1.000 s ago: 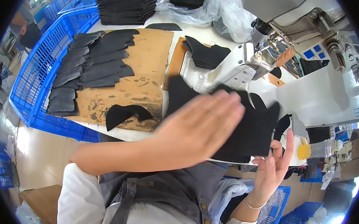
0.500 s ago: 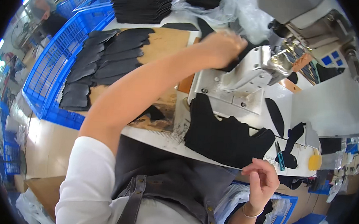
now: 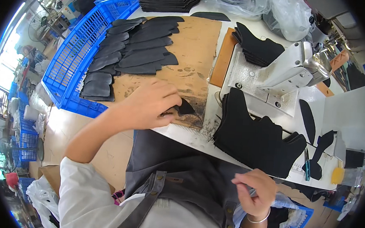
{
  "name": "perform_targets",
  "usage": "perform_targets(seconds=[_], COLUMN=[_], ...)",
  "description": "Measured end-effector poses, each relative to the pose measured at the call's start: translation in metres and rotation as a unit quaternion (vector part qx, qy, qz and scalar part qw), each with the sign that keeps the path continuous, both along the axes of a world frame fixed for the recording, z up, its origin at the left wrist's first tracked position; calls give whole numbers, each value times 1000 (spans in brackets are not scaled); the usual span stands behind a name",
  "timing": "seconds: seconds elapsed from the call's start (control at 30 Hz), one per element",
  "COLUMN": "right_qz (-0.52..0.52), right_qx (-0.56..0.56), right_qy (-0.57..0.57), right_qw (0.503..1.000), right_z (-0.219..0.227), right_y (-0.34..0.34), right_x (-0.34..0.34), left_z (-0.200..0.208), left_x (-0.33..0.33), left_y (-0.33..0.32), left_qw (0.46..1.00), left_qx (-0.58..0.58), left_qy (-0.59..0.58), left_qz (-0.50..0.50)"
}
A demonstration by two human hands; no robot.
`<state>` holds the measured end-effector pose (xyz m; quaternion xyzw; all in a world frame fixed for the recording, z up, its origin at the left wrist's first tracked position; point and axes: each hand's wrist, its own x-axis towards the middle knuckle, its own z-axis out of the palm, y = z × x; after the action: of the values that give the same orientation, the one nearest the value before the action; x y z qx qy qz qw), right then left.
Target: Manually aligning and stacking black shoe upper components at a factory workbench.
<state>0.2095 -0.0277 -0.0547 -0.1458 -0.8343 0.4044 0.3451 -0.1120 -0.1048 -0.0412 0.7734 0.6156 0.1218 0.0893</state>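
My left hand (image 3: 149,105) is low over the brown board, its thumb and fingers closed round a small black cut piece (image 3: 186,108) near the board's front corner. The piece's far tip shows beyond the fingers; the rest is hidden. Rows of overlapping dark leather-like pieces (image 3: 147,45) cover the left of the brown board (image 3: 195,43). My right hand (image 3: 257,191) hovers before the table's front edge, loosely bent, thumb and fingers apart, with nothing in it. Just beyond it lies a stack of black shaped pieces (image 3: 256,139).
A metal machine arm and base (image 3: 276,78) stand behind the stack, with more black pieces (image 3: 257,45) beside them. Teal-handled snips (image 3: 307,165) lie at right near a yellow object (image 3: 337,175). A blue crate (image 3: 68,61) borders the board; plastic bags (image 3: 288,16) sit at the back.
My left hand has come back from beside the machine to the small black piece on the board. More black pieces now show beside the machine. The view has shifted; my right hand stays near the front edge.
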Motion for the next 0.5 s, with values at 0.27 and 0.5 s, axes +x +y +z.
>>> perform_targets(seconds=[0.27,0.5], right_qz=[67,72], right_qx=[21,-111], right_qy=[-54,-17], right_qw=[996,991], right_z=[-13,-7], right_y=[-22,-39], right_x=[-41,-68], left_z=[-26,-15], left_x=[5,18], left_y=[-17,-30], left_qw=[964,750], left_qx=[250,99], left_qy=[15,-632], left_qz=[89,166])
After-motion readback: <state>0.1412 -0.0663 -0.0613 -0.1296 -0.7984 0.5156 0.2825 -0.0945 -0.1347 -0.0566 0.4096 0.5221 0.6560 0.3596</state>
